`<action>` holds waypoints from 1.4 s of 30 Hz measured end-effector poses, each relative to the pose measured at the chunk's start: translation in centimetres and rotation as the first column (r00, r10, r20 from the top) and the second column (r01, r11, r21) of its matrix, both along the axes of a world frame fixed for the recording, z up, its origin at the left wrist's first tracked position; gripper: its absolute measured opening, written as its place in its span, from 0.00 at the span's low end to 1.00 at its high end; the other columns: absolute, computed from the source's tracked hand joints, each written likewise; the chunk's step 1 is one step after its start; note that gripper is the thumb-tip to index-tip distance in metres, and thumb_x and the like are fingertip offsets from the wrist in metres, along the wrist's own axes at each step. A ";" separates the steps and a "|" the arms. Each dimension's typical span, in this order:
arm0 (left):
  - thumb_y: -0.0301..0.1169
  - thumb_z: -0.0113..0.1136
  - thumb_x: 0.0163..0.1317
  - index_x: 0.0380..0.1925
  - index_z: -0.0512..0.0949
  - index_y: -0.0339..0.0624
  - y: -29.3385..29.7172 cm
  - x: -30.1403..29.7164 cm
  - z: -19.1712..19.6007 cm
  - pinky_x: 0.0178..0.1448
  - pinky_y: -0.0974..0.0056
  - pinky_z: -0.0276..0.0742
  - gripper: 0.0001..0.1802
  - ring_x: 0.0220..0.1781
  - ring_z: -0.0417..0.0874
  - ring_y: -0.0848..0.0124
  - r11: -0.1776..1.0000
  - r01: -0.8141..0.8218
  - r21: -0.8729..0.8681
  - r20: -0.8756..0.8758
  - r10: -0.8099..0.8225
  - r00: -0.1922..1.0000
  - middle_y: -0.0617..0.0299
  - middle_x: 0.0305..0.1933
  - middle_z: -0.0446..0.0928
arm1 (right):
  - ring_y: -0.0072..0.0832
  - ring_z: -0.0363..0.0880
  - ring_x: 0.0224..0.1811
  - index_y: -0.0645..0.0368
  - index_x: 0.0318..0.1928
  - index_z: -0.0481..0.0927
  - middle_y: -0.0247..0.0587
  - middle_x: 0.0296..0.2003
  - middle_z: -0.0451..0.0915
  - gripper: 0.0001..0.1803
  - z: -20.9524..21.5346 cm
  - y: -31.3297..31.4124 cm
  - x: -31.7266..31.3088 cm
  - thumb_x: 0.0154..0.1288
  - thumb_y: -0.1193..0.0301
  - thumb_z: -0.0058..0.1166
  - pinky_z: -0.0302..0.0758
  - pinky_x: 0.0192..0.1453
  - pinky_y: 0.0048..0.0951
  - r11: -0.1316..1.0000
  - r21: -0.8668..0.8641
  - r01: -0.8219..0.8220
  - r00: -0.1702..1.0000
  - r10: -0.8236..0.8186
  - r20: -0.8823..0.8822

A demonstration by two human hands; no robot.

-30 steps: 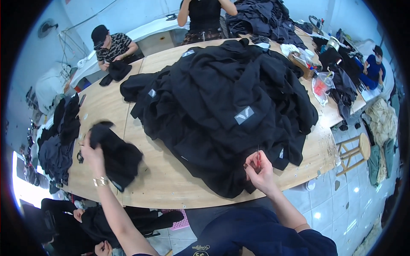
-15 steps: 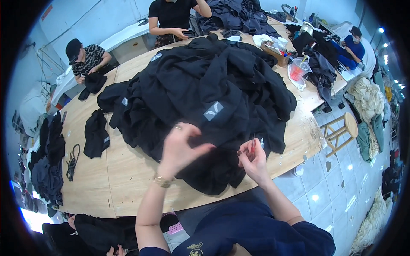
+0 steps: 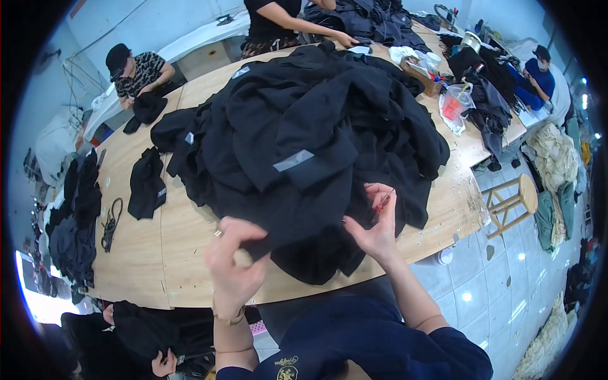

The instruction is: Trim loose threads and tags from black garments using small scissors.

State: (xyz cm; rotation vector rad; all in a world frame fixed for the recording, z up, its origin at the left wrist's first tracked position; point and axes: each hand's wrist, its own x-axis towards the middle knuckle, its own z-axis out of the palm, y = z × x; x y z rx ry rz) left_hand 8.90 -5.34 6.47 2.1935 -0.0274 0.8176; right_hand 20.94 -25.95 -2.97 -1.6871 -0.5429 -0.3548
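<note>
A big heap of black garments (image 3: 285, 107) covers the middle of the wooden table. A dark cloth piece with a pale, shiny patch (image 3: 294, 160) lies on its near side. At its lower left edge my left hand (image 3: 235, 263), slightly blurred, is curled with the cloth between finger and thumb. My right hand (image 3: 375, 229) is at the heap's near right side. In its fingers is a small pointed tool with a red handle (image 3: 380, 206), like thread snips, while the thumb reaches toward the cloth edge.
A folded black piece (image 3: 147, 183) and a dark cord (image 3: 111, 225) lie at the left of the table (image 3: 130, 266). Co-workers sit or stand beyond it and at lower left. A drink in a plastic bag (image 3: 455, 104) and a wooden stool (image 3: 516, 199) are at right.
My left hand has moved down and left onto the cloth's edge. The patched cloth has shifted down and left. My right hand has turned, tool still held. The standing co-worker now reaches toward the table.
</note>
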 end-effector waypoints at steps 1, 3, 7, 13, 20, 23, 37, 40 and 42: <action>0.17 0.63 0.36 0.27 0.76 0.37 -0.1 -1.2 0.8 0.36 0.65 0.71 0.14 0.31 0.77 0.63 0.999 -0.031 0.021 0.114 0.028 0.993 0.56 0.28 0.75 | 0.34 0.68 0.48 0.63 0.41 0.63 0.44 0.42 0.64 0.30 0.6 0.8 -0.1 0.41 0.75 0.70 0.68 0.49 0.30 0.999 0.026 -0.026 0.999 0.025 0.045; 0.19 0.65 0.32 0.27 0.76 0.39 -0.7 -3.4 2.3 0.33 0.65 0.68 0.15 0.28 0.74 0.65 0.998 -0.037 -0.050 0.273 0.050 0.961 0.57 0.25 0.72 | 0.42 0.67 0.54 0.62 0.40 0.62 0.48 0.45 0.63 0.32 1.4 2.3 -0.1 0.38 0.75 0.71 0.67 0.52 0.34 0.999 -0.022 -0.029 0.992 0.032 0.120; 0.18 0.56 0.49 0.24 0.61 0.42 3.3 -6.9 4.4 0.28 0.66 0.59 0.13 0.24 0.61 0.72 0.831 0.556 0.012 0.520 -0.480 0.706 0.62 0.21 0.59 | 0.48 0.72 0.54 0.59 0.38 0.60 0.49 0.44 0.68 0.28 3.3 5.2 0.2 0.40 0.80 0.67 0.69 0.54 0.36 0.976 0.079 -0.205 0.909 0.160 0.385; 0.26 0.59 0.56 0.43 0.66 0.37 3.6 -6.9 5.4 0.47 0.69 0.74 0.17 0.37 0.74 0.69 0.766 -0.591 -0.252 0.821 0.492 0.289 0.56 0.34 0.69 | 0.28 0.69 0.31 0.60 0.35 0.59 0.41 0.33 0.72 0.22 5.8 9.0 -3.3 0.47 0.86 0.60 0.70 0.41 0.24 0.742 0.263 -0.616 0.776 0.629 0.045; 0.23 0.58 0.59 0.46 0.66 0.38 16.3 -0.8 2.9 0.46 0.72 0.76 0.16 0.38 0.78 0.72 0.887 -0.305 -0.347 0.864 0.428 0.263 0.59 0.37 0.74 | 0.27 0.67 0.27 0.61 0.38 0.61 0.38 0.27 0.64 0.20 4.9 15.8 -3.8 0.49 0.86 0.57 0.69 0.39 0.23 0.770 0.263 -0.581 0.803 0.596 0.028; 0.26 0.56 0.60 0.45 0.67 0.39 21.2 -3.8 0.5 0.48 0.68 0.76 0.14 0.38 0.78 0.69 0.891 -0.275 -0.362 0.841 0.439 0.316 0.59 0.37 0.74 | 0.23 0.66 0.29 0.59 0.36 0.59 0.37 0.28 0.64 0.21 7.6 18.0 -4.5 0.47 0.86 0.57 0.69 0.37 0.21 0.675 0.384 -0.630 0.736 0.676 0.019; 0.37 0.69 0.35 0.40 0.74 0.42 0.3 -9.9 -19.8 0.54 0.50 0.67 0.28 0.47 0.69 0.50 0.938 -0.303 0.167 -0.299 0.341 0.891 0.49 0.39 0.69 | 0.11 0.57 0.23 0.57 0.33 0.57 0.28 0.22 0.61 0.18 -5.1 6.3 0.8 0.59 0.80 0.57 0.57 0.25 0.14 0.925 0.199 -0.324 0.907 0.363 -0.213; 0.50 0.68 0.42 0.52 0.72 0.41 -2.9 -10.9 -21.9 0.64 0.48 0.62 0.38 0.62 0.65 0.48 0.944 -0.302 0.136 -0.470 0.330 0.819 0.43 0.59 0.66 | 0.13 0.60 0.23 0.56 0.31 0.56 0.34 0.25 0.65 0.21 -3.7 3.4 0.2 0.55 0.81 0.61 0.57 0.24 0.14 0.958 0.099 -0.268 0.963 0.269 0.011; 0.53 0.67 0.43 0.54 0.71 0.41 -3.5 -11.1 -25.5 0.66 0.48 0.60 0.40 0.65 0.64 0.49 0.952 -0.306 0.008 -0.571 0.255 0.780 0.45 0.62 0.65 | 0.26 0.69 0.30 0.56 0.33 0.58 0.40 0.31 0.69 0.25 -3.4 3.0 0.8 0.50 0.75 0.67 0.66 0.37 0.25 0.978 0.091 -0.188 0.959 0.162 0.232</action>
